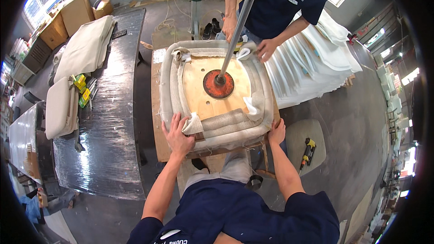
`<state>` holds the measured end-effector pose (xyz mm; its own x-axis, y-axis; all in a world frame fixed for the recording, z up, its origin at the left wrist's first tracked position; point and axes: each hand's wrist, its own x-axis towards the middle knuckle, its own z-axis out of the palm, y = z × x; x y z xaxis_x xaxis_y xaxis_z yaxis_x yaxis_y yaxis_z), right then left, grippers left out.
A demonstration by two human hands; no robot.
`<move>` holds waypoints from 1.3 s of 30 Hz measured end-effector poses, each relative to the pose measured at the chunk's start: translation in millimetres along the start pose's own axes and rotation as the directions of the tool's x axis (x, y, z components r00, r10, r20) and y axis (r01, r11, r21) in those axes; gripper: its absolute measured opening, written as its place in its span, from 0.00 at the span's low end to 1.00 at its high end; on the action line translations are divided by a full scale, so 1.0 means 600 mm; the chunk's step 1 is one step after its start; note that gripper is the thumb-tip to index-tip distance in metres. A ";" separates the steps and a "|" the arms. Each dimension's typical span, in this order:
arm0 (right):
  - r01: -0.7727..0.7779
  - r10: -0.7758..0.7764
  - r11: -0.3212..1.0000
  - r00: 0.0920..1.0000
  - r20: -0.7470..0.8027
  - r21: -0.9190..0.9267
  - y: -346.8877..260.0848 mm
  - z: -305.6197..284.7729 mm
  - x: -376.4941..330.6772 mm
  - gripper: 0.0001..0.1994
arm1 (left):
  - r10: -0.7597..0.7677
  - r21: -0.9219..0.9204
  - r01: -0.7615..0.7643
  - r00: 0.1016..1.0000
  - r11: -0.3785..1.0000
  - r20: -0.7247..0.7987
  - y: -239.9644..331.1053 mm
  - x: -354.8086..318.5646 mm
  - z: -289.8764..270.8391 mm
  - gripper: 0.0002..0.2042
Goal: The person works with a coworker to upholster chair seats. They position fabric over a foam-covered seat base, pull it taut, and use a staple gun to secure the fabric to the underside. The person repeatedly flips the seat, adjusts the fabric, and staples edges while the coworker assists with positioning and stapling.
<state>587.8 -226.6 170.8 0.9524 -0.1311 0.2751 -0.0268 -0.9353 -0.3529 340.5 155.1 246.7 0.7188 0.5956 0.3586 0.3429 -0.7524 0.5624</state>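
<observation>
At the far left a long dark tabletop wrapped in shiny plastic carries folded beige fabric at its far end, a pale seat cushion hanging over its left edge, and small yellow-green boxes between them.

In the middle stands a low wooden work stand with an upturned seat cushion on it: a square plywood base ringed by grey-beige upholstery fabric folded up over its edges. A round rust-red press plate sits on the middle of the plywood, and a slanted metal pole runs up from it toward the far side.

The person's left hand lies flat, fingers spread, on the near-left corner of the cushion, pressing on the fabric beside a loose white flap; its grip is wide and holds nothing. The right hand rests against the near-right corner of the cushion, fingers curled at the fabric edge; whether they pinch it cannot be told.

On the far side a co-worker's hand touches the far-right corner of the cushion.

To the right, a stack of white foam sheets lies just beside the cushion. Nearer, a round grey stool seat carries a yellow-and-black staple gun, near the right forearm.
</observation>
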 end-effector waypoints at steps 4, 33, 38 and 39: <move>-0.017 0.017 1.000 1.000 -0.013 0.005 0.006 -0.003 -0.028 0.26 | 0.036 0.011 -0.037 0.999 0.999 0.006 -0.017 0.008 -0.002 0.27; -0.115 0.008 0.969 0.901 0.433 0.221 0.086 -0.019 0.028 0.28 | 0.253 -0.237 -0.203 0.946 0.950 0.202 0.254 -0.075 0.070 0.25; -0.173 -0.046 0.900 0.876 0.481 0.401 0.092 -0.036 -0.006 0.26 | 0.010 0.047 -0.022 0.970 0.999 0.243 0.356 0.006 0.209 0.35; -0.169 -0.055 0.894 0.878 0.475 0.416 0.096 -0.033 -0.015 0.26 | -0.044 0.102 0.015 0.956 0.995 0.291 0.356 0.018 0.226 0.37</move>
<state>571.6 -285.8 166.0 0.9821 0.0927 -0.1640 -0.0586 -0.6770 -0.7336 503.4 -37.7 269.7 0.8477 0.5208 0.1012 0.4136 -0.7682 0.4887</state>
